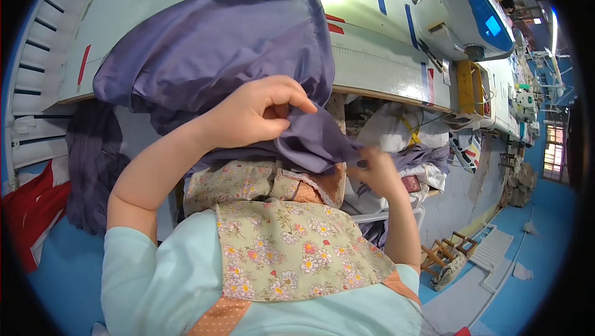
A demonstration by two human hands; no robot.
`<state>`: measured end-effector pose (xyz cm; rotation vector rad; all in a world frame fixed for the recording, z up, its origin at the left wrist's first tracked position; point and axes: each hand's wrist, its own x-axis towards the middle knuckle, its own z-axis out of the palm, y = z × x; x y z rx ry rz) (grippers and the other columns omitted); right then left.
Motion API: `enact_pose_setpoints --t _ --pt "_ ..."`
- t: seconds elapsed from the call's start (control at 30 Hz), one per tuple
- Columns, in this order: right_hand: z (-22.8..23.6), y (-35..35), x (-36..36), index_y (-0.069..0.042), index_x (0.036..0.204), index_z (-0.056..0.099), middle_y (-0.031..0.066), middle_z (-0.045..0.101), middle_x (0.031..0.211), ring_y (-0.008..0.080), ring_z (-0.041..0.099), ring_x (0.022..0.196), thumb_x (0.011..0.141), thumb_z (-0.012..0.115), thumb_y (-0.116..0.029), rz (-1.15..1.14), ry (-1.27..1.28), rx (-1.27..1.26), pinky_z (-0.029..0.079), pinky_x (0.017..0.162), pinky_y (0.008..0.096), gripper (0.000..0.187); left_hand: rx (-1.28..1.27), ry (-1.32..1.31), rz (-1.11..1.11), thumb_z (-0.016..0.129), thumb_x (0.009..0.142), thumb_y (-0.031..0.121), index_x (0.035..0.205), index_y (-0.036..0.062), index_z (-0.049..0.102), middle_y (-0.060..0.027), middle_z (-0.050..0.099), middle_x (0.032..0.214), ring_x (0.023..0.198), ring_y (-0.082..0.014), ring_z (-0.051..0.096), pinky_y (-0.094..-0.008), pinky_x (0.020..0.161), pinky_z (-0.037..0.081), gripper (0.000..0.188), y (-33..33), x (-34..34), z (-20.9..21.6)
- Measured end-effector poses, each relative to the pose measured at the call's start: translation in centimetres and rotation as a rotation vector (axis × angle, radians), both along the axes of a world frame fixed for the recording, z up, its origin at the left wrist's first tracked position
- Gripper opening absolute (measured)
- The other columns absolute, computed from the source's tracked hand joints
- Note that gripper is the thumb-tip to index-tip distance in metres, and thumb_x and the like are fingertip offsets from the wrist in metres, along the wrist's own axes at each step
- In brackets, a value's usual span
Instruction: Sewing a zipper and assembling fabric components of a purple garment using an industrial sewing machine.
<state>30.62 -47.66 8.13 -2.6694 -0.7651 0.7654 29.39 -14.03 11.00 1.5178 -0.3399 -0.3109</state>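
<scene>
Purple cloth (217,44): Most of it lay bunched on the pale surface (387,69), with its near part drawn over the edge between my hands, above my lap.
Left hand (259,113): It stood over the near folds. My thumb and index finger were apart at their tips; whether my curled fingers gripped cloth behind them, I could not tell from this side.
Right hand (379,175): Its fingers were clamped on the cloth's right end, which narrowed to a point there.
Stretch between hands: It sagged in soft creases rather than lying flat. I judged that a light, even pull suited it, since a hard tug on one point would have skewed such thin, smooth stuff.
Heap beyond: Its weight rested on the surface, which helped. Leaving enough slack there seemed wise, so that the heap would not drag against my fingers.
Flowered apron (297,249): It lay just below the cloth, so keeping the near edge lifted clear of its folds seemed the neater way.
White fabric (384,128): It was bundled at the right, under the surface's edge and close beyond my right hand; a snag there was worth guarding against.
Sewing machine (455,1): It stood at the far right, well apart from both hands.
</scene>
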Motion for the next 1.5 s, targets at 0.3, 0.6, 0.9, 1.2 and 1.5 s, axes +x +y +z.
enact_pose_setpoints --t 0.3,0.6,0.9,1.2,1.5 --pt "4.4 11.2 7.0 0.001 0.109 0.064 0.0096 0.069 0.101 0.0161 0.064 0.093 0.074 0.081 -0.014 0.048 0.292 0.922 0.049 0.085 0.0294 0.042 0.201 -0.309 0.028 0.056 0.076 -0.014 0.106 0.0043 0.069 -0.0070 0.056 0.111 0.098 -0.0164 0.060 -0.0275 0.080 0.051 0.037 -0.5 0.7 1.2" --pt "4.2 12.8 7.3 0.001 0.093 0.067 0.0008 0.064 0.082 0.0050 0.055 0.074 0.086 0.072 -0.007 -0.140 0.281 0.990 0.046 0.065 0.0222 0.012 0.216 -0.561 0.087 0.063 0.075 -0.012 0.107 0.0052 0.070 -0.0078 0.057 0.110 0.101 -0.0231 0.060 -0.0320 0.084 0.051 0.037 0.3 3.3 2.3" --pt "2.9 12.7 17.0 0.003 0.091 0.064 0.0073 0.068 0.088 0.0105 0.058 0.070 0.081 0.071 0.000 -0.118 0.018 0.774 0.047 0.064 0.0248 0.013 0.727 -0.844 0.357 0.069 0.076 0.002 0.096 0.0041 0.067 -0.0090 0.063 0.102 0.088 -0.0267 0.063 -0.0353 0.080 0.053 0.021 6.2 10.8 -1.5" --pt "3.2 15.5 15.3 0.002 0.090 0.060 0.0141 0.069 0.103 0.0277 0.068 0.080 0.079 0.069 0.004 0.131 -0.167 0.831 0.054 0.070 0.0324 0.014 0.913 -0.499 0.171 0.070 0.075 0.009 0.112 0.0098 0.062 -0.0068 0.060 0.094 0.092 -0.0259 0.059 -0.0365 0.078 0.050 0.037 5.1 13.9 0.6" --pt "4.5 14.6 17.7 -0.001 0.088 0.066 0.0095 0.066 0.079 0.0206 0.062 0.065 0.076 0.075 -0.003 -0.099 -0.090 0.688 0.049 0.060 0.0292 0.015 0.913 -0.862 0.120 0.072 0.072 0.015 0.122 0.0112 0.056 -0.0071 0.052 0.128 0.122 -0.0281 0.049 -0.0424 0.103 0.041 0.053 6.4 16.3 -2.0"
